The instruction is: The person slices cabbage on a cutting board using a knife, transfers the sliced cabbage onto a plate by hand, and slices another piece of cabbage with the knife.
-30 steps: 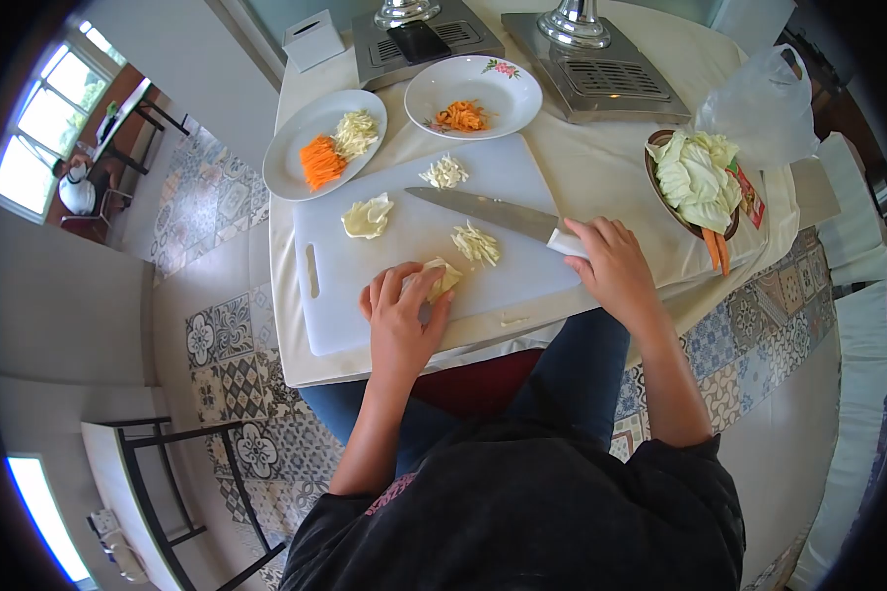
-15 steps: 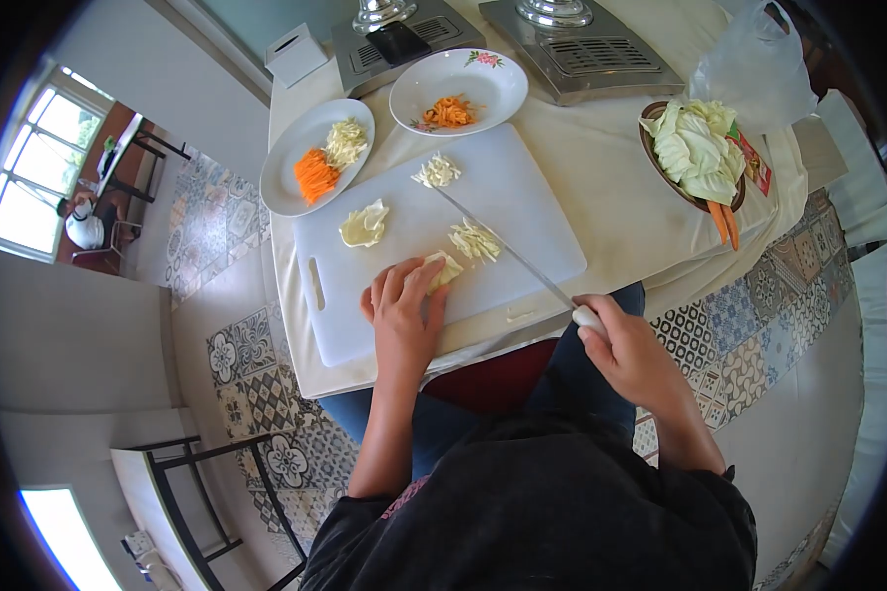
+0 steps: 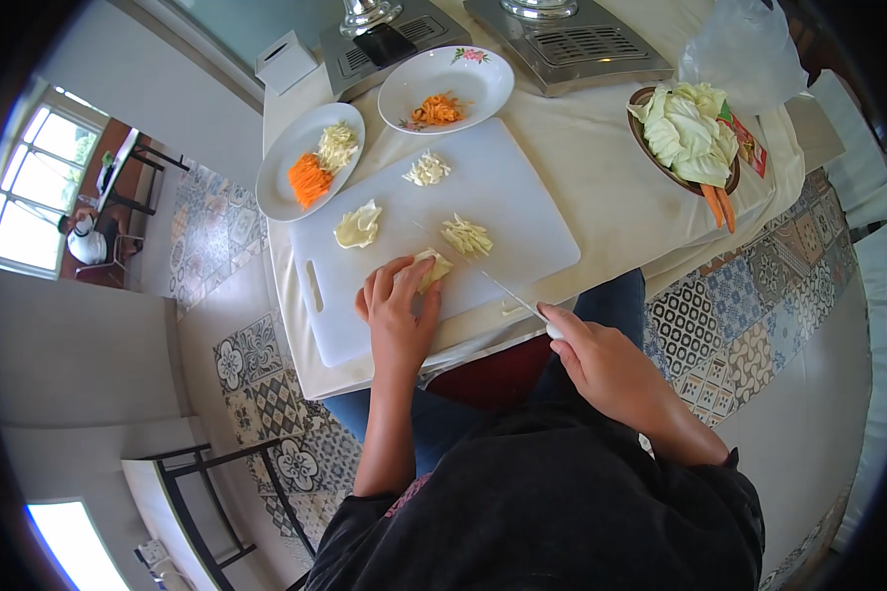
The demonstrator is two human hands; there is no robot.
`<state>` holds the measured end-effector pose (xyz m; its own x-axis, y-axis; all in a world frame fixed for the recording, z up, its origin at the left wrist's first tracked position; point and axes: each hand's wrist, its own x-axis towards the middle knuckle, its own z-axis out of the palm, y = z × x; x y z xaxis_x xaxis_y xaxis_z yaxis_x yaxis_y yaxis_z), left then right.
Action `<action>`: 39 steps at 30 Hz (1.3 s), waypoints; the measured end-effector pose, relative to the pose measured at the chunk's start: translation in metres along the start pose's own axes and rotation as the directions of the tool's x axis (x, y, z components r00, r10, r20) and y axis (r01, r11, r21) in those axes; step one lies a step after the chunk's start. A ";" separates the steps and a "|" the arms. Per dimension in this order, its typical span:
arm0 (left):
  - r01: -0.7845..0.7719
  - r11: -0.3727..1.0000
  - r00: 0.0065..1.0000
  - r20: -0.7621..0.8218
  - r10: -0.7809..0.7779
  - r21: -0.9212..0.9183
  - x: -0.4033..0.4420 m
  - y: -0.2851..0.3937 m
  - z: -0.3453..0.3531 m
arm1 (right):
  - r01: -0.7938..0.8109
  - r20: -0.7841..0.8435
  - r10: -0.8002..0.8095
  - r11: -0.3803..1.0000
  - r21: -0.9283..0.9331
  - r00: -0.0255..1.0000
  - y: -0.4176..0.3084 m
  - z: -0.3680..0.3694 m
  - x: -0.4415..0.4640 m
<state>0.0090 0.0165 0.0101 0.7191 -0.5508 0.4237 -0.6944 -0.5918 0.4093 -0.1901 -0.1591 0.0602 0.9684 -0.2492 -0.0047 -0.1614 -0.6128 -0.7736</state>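
Note:
My left hand (image 3: 398, 313) presses a folded piece of cabbage (image 3: 433, 268) onto the white cutting board (image 3: 522, 187), its fingertips over the top. In my right hand (image 3: 601, 362) is the white handle of a knife (image 3: 508, 292). Its thin blade slants up and left, edge-on, between the held cabbage and a small heap of cabbage strips (image 3: 466, 236). Farther up the board lies a pile of finely chopped cabbage (image 3: 427, 168). A loose cabbage leaf piece (image 3: 359, 227) rests left of it, near my left hand.
Behind the board are a plate (image 3: 269, 192) of shredded carrot and cabbage and a flowered plate (image 3: 500, 91) with carrot shreds. A brown bowl (image 3: 642, 148) of cabbage leaves and carrots stands right, beside a plastic bag (image 3: 744, 59). Metal dispenser bases (image 3: 572, 49) line the back. Someone sits far left.
The knife has come left and nearer to me, its blade moving from the chopped pile to beside the held cabbage. My left hand keeps its hold; the view has shifted slightly.

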 end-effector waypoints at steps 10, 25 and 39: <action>-0.021 0.999 1.000 0.019 0.021 -0.025 -0.001 0.006 0.004 | 0.043 -0.042 -0.040 0.996 0.072 0.998 -0.006 0.005 0.004; -0.156 0.986 0.985 -0.068 0.160 0.062 -0.003 0.006 0.010 | 0.067 -0.006 -0.067 0.998 -0.009 0.998 0.001 0.023 0.008; -0.082 0.993 0.996 -0.014 0.084 0.083 -0.001 0.016 0.006 | 0.076 0.016 -0.075 0.985 -0.156 0.997 -0.008 0.023 0.006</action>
<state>-0.0031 0.0040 0.0110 0.6582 -0.5897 0.4680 -0.7465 -0.5917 0.3043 -0.1782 -0.1386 0.0524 0.9806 -0.1911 0.0431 -0.1149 -0.7396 -0.6632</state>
